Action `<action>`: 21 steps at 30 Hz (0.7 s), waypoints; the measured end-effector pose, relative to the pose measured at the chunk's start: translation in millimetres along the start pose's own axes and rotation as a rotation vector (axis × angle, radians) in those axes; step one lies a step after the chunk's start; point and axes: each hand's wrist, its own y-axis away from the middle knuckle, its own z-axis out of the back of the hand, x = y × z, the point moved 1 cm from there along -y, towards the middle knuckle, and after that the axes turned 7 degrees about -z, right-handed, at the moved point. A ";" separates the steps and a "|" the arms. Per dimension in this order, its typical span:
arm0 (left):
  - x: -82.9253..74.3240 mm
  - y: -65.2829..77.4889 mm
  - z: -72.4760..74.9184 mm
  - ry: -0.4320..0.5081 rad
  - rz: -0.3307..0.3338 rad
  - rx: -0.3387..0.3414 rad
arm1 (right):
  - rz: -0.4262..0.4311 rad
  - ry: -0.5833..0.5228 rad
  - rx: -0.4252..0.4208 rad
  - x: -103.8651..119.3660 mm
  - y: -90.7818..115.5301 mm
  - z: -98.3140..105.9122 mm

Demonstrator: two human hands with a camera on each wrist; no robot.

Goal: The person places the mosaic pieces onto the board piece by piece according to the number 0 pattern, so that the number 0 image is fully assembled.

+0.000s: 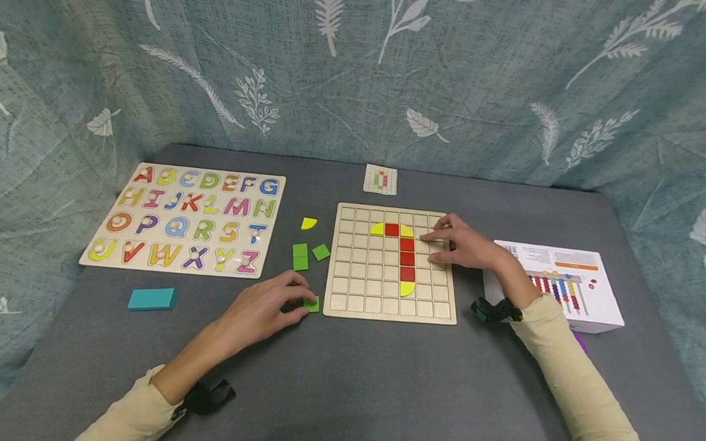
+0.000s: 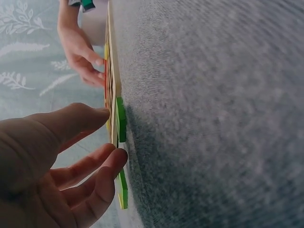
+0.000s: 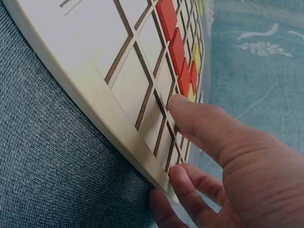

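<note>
A wooden grid board [image 1: 362, 304] lies in the middle of the table. On it, red squares [image 1: 407, 259] and yellow quarter-circles [image 1: 408, 288] form a hooked shape. My left hand [image 1: 268, 306] is left of the board, thumb and fingertips around a green square tile [image 1: 312, 305]. In the left wrist view the thumb and fingers stand apart beside this tile [image 2: 121, 119]; contact is hard to tell. My right hand [image 1: 467, 244] rests at the board's right edge, fingers spread over bare cells. In the right wrist view its thumb [image 3: 199, 116] lies over the grid with nothing pinched.
More green squares [image 1: 300, 256] and a yellow quarter-circle [image 1: 309, 223] lie left of the board. Behind it is a small pattern card [image 1: 380, 179]. An alphabet puzzle [image 1: 184, 220] and a teal block [image 1: 151, 299] are at left; a white box [image 1: 601, 296] stands at right.
</note>
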 end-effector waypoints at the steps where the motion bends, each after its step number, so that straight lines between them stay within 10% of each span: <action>1: 0.3 -0.3 -0.1 -0.006 -0.005 0.001 | 0.000 -0.001 0.000 0.0 0.0 0.0; 21: -4.4 -7.8 -2.0 -0.072 -0.048 0.085 | 0.001 -0.006 0.004 -1.1 -0.1 -0.5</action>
